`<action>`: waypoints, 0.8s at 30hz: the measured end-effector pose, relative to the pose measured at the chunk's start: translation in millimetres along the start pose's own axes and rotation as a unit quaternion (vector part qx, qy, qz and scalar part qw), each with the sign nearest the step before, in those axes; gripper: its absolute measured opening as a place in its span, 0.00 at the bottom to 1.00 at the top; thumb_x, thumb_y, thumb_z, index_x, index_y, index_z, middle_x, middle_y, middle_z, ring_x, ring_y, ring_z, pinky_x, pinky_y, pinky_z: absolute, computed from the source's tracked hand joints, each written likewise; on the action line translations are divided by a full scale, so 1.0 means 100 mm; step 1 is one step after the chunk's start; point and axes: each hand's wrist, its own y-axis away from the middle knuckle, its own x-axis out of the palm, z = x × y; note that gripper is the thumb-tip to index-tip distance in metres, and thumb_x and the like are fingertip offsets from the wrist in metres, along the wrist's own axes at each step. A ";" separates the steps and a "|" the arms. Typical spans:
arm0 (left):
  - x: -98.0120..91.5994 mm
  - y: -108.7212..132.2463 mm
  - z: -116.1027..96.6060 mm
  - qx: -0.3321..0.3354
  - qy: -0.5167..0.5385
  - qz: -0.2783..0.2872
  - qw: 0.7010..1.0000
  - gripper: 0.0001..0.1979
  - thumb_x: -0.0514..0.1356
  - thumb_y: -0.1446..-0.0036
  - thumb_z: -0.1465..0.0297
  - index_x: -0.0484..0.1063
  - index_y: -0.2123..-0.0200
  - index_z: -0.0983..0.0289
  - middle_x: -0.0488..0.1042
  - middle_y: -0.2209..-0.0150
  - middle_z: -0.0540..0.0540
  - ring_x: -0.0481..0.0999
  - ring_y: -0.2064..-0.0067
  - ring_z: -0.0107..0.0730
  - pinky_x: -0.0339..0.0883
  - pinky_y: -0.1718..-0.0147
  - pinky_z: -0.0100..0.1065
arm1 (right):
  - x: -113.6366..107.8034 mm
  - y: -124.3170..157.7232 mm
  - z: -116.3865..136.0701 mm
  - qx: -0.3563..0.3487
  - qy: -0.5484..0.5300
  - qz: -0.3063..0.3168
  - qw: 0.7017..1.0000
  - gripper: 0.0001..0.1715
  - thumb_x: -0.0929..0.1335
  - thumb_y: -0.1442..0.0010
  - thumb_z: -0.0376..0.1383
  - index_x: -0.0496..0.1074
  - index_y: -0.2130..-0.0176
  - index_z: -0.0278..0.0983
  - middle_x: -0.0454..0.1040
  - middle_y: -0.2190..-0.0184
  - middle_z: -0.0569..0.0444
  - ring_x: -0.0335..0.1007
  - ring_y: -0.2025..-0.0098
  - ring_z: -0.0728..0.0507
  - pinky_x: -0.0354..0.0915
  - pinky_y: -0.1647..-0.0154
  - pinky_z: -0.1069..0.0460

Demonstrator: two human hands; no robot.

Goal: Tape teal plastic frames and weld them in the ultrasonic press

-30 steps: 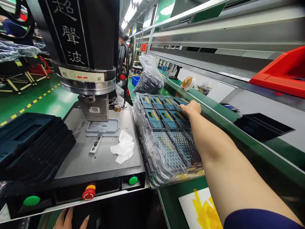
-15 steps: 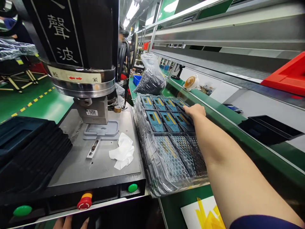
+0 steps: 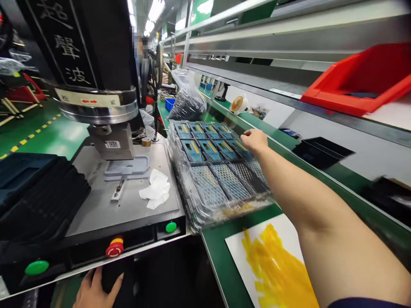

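Note:
My right hand (image 3: pixel 256 140) reaches out to the right edge of a stack of clear plastic trays (image 3: pixel 195 214). Its fingers are curled together, and whatever they may hold is hidden. In the top tray's far two rows lie blue-grey plastic housings (image 3: pixel 210 150) with yellow strips. Its nearest row holds patterned pieces (image 3: pixel 208 184) under clear plastic. Low in the view, below the machine's front edge, my left hand (image 3: pixel 96 291) shows with fingers and thumb spread over something dark that I cannot make out.
An ultrasonic press (image 3: pixel 111 143) stands over a grey fixture (image 3: pixel 128 167). White tissue (image 3: pixel 156 190) and a tape roll (image 3: pixel 146 141) lie on its plate. Dark casings (image 3: pixel 41 192) are stacked at left. Yellow strips (image 3: pixel 276 265) lie on white paper. A red bin (image 3: pixel 340 85) sits at upper right.
My right hand has drawn back from the far-right housing to the tray's right edge. More of my left hand shows. The view has shifted, bringing more of the yellow strips in.

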 end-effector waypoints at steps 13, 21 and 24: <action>-0.11 0.07 0.08 0.053 -0.057 0.057 0.995 0.50 0.51 0.53 0.41 0.51 0.36 0.70 0.57 0.40 0.74 0.55 0.37 0.63 0.57 0.45 0.56 | -0.78 2.10 -0.88 -0.061 0.160 0.114 0.979 0.12 0.65 0.43 0.36 0.77 0.62 0.38 0.77 0.64 0.53 0.72 0.62 0.45 0.63 0.60 0.53; -0.16 0.11 0.21 0.076 -0.035 0.067 0.994 0.50 0.50 0.54 0.41 0.54 0.38 0.73 0.58 0.40 0.74 0.54 0.36 0.60 0.56 0.43 0.53 | -0.23 2.48 -1.53 0.104 0.269 0.301 0.909 0.17 0.68 0.45 0.37 0.75 0.55 0.36 0.74 0.54 0.45 0.71 0.53 0.40 0.65 0.57 0.52; -0.22 0.14 0.34 0.075 -0.015 0.068 0.995 0.47 0.50 0.53 0.43 0.60 0.42 0.76 0.65 0.44 0.74 0.61 0.39 0.59 0.57 0.43 0.51 | -0.12 2.49 -1.50 0.131 0.285 0.295 0.902 0.19 0.68 0.47 0.34 0.74 0.54 0.34 0.74 0.54 0.42 0.72 0.53 0.39 0.66 0.58 0.52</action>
